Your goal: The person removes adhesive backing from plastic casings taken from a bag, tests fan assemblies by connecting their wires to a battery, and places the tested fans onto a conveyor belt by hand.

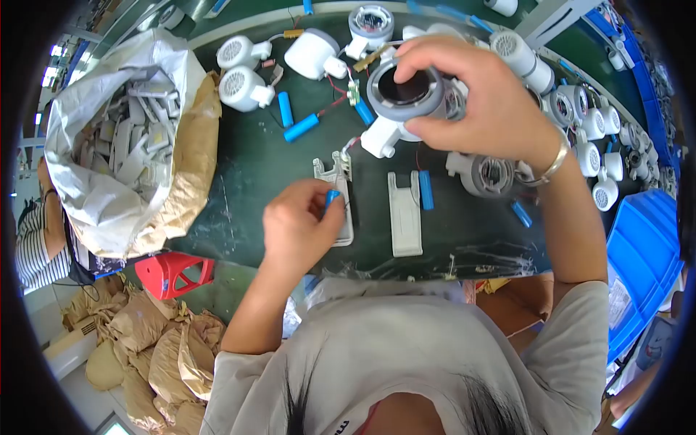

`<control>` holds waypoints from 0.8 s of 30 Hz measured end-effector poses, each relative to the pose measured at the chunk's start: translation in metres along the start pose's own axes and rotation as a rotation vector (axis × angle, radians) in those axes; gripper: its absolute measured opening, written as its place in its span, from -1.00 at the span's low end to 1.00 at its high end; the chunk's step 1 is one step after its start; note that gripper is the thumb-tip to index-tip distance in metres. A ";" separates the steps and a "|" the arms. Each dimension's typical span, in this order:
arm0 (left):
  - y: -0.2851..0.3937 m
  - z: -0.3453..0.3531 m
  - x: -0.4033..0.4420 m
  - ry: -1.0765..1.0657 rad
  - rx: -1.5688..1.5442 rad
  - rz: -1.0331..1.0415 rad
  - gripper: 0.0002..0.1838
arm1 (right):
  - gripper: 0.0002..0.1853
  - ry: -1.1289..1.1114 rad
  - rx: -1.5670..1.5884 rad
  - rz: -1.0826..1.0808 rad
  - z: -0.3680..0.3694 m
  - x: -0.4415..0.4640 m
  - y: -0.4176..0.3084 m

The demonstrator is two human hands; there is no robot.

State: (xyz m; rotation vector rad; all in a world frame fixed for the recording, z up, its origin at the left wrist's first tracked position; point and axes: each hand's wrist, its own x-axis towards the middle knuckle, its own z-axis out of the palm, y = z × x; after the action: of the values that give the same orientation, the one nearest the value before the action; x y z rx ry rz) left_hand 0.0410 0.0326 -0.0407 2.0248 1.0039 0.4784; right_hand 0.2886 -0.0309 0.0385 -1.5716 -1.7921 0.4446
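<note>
My right hand [482, 98] grips a white fan head [428, 107] with a grey ring and a dark round face, held above the table. From its neck a short wire runs down toward a white handle shell [346, 217]. My left hand [299, 223] pinches a blue cylindrical battery [332, 196] over that shell; the fingers hide part of both. To the right lies a second white handle half [405, 217], with another blue battery [426, 190] beside it. Close under my right wrist rests a grey-ringed fan head [489, 175].
A silvery sack [65, 174] full of white plastic parts stands at the left. Several white fan heads [313, 54] and loose blue batteries [301, 127] lie across the back and right. A blue bin [645, 254] is at the right; a red stool [168, 274] stands below left.
</note>
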 end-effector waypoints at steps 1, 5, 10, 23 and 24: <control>0.004 -0.008 0.013 0.017 -0.154 -0.062 -0.88 | -0.62 0.019 0.025 -0.001 -0.010 0.011 0.002; 0.049 -0.042 0.127 0.205 0.312 0.227 -0.83 | -0.66 0.074 0.023 0.096 -0.051 0.094 0.035; 0.040 -0.032 0.318 0.276 0.745 0.289 -0.78 | -0.60 0.282 -0.201 0.177 -0.029 0.207 0.176; 0.021 -0.042 0.430 0.013 0.937 0.185 -0.70 | -0.29 0.105 -0.762 0.585 -0.065 0.248 0.299; 0.022 -0.046 0.430 0.053 0.838 0.225 -0.68 | -0.29 0.187 -0.511 0.522 -0.076 0.246 0.315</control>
State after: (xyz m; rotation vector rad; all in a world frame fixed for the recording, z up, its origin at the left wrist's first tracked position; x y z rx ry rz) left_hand 0.2856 0.3874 -0.0031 2.9028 1.1253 0.2347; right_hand 0.5639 0.2553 -0.0493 -2.3662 -1.4012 0.0592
